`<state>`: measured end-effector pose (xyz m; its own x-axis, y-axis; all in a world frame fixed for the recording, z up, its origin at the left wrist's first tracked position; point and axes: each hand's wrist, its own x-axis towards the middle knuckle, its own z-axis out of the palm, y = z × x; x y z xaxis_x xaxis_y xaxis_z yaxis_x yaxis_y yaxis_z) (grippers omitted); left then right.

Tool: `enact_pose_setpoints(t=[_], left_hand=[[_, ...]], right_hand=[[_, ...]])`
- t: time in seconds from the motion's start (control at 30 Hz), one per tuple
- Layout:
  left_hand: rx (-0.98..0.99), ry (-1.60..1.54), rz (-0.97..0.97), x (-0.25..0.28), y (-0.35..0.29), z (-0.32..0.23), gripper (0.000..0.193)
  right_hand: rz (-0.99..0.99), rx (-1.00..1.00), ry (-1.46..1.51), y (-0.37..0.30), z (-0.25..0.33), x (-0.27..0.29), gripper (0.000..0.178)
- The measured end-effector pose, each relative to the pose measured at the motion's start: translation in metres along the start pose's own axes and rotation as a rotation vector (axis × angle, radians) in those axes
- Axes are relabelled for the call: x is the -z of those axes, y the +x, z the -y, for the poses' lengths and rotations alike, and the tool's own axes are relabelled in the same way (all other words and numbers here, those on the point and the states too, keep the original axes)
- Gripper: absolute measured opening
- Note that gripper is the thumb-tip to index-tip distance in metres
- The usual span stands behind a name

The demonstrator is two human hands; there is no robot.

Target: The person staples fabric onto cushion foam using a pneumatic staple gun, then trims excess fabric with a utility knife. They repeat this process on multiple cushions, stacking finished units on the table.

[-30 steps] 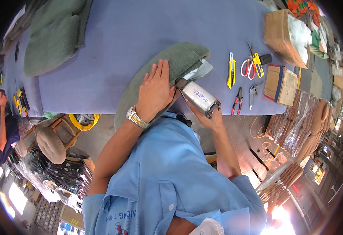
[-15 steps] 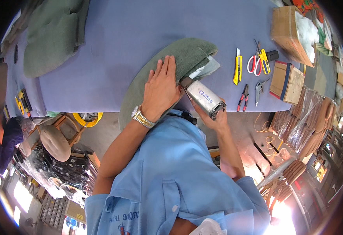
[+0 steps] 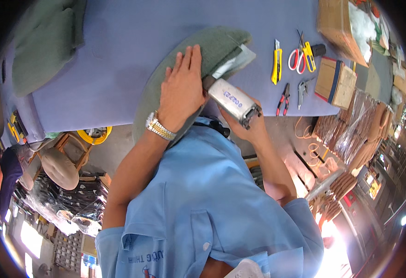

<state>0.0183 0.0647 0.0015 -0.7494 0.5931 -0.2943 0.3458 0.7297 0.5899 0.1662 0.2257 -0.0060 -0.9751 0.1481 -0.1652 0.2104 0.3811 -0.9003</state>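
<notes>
A curved, green fabric-covered cushion (image 3: 212,44) lies across the table's near edge, against my body. My left hand (image 3: 182,90) is flat on top of it, fingers stretched out, a metal watch on the wrist. My right hand (image 3: 248,127) grips a silver staple gun (image 3: 233,103) from beneath, its fingers partly hidden by the tool. The gun's nose meets the cushion's right edge, close to my left thumb; the exact contact is hidden. A whitish lining flap (image 3: 235,62) sticks out from the cushion's edge beside the nose.
On the blue-covered table (image 3: 119,83), a yellow cutter (image 3: 277,62), red-handled scissors (image 3: 297,60), red pliers (image 3: 283,99) and a small box (image 3: 336,83) lie to the right. A carton (image 3: 344,30) holds white stuffing. Another green padded piece (image 3: 47,44) is at far left; stools stand below.
The whole scene has shifted up and slightly left in the picture. My left hand stays on the cushion, and the staple gun remains at its edge in my right hand.
</notes>
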Motion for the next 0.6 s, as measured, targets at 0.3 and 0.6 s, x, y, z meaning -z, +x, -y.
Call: enact_pose_setpoints(t=[0.3,0.6], left_hand=[[-0.231,-0.010,-0.038,-0.008,0.002,0.014,0.100],[-0.152,-0.603,0.265,0.015,-0.016,0.098,0.069]], right_hand=[[-0.050,-0.262,0.051,0.002,0.008,0.001,0.044],[-0.116,-0.241,0.125,-0.017,0.004,-0.009,0.026]])
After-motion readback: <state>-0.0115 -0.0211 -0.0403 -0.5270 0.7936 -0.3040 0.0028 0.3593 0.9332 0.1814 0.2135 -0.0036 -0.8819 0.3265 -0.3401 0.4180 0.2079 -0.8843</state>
